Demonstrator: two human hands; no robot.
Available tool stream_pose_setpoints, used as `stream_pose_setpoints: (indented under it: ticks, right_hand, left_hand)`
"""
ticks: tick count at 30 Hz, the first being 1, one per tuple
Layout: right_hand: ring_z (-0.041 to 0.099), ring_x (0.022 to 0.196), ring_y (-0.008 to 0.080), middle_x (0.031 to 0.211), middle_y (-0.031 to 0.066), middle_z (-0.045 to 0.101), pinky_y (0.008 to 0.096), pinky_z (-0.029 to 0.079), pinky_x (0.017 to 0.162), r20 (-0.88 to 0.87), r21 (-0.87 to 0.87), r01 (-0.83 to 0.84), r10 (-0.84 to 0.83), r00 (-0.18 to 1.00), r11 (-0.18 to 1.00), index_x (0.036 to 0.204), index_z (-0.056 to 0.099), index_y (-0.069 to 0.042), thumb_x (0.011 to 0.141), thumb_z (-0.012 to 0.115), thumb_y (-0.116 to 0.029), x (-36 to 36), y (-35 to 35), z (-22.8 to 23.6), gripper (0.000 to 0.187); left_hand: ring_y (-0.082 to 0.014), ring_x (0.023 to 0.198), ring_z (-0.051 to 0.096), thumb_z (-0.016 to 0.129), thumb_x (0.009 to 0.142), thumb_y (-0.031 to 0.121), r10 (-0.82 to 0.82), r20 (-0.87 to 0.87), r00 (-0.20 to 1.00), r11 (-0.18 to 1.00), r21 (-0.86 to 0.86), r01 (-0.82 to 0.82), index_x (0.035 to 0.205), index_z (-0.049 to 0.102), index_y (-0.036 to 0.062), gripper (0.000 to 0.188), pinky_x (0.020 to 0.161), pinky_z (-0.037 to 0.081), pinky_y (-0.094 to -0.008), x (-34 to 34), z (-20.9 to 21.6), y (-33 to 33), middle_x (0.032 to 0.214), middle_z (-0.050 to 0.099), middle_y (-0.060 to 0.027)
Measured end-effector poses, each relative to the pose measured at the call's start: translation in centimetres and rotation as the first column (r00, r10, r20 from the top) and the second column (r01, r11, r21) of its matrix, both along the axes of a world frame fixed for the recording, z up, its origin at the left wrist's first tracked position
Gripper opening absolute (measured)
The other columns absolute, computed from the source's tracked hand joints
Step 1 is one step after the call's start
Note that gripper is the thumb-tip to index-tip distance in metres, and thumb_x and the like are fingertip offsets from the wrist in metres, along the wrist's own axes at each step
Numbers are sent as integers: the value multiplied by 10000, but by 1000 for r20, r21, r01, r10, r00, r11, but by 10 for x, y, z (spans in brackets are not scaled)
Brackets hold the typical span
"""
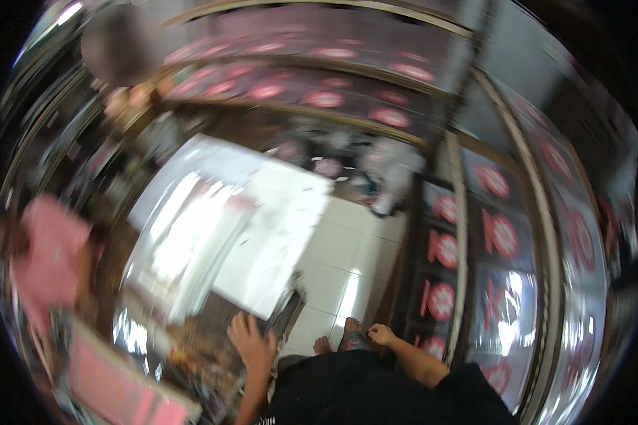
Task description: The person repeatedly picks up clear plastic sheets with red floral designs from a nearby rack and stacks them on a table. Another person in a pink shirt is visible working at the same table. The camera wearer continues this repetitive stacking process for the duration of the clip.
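Table edge (280, 319), dark and low in the blurred view, lies under your left hand (252, 343), fingers spread flat, gripping nothing. Your right hand (381, 334) hangs loosely curled, empty, beside shelves of dark packages (503, 237), above white floor tiles (347, 262).

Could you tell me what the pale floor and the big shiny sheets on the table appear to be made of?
The pale floor looks like glazed ceramic tile: square joints and a mirror-like glare. The big shiny sheets seem to be glossy plastic film or laminated paper, judging by streaky highlights; blur leaves that open.
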State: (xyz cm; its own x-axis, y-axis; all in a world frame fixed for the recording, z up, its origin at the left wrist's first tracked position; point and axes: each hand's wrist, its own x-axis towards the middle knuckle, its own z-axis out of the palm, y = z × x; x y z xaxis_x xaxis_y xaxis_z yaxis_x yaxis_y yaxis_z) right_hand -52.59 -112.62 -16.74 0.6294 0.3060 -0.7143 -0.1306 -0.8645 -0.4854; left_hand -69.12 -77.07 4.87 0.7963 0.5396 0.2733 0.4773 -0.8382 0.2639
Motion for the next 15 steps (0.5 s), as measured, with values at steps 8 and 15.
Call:
stream_pose_setpoints:
  ticks: [8,15]
  right_hand:
    - [683,914,205,1013,131,698,330,542,768,116,96,-302,291,950,948,1158,635,13,926,630,-148,41,31,-29,283]
    - [685,1036,302,1086,180,717,383,514,923,23,116,-309,308,951,944,1117,705,-33,881,637,-205,82,34,-59,300]
  left_hand:
    - [-385,1367,380,712,817,336,82,21,996,995,-51,-80,1329,552,51,608,1157,250,-565,-13,-8,-2,1428,461,-218]
    - [-386,1367,387,670,867,385,98,102,990,992,-92,-88,1299,584,50,554,1161,246,-563,-14,-8,-4,1429,465,-211]
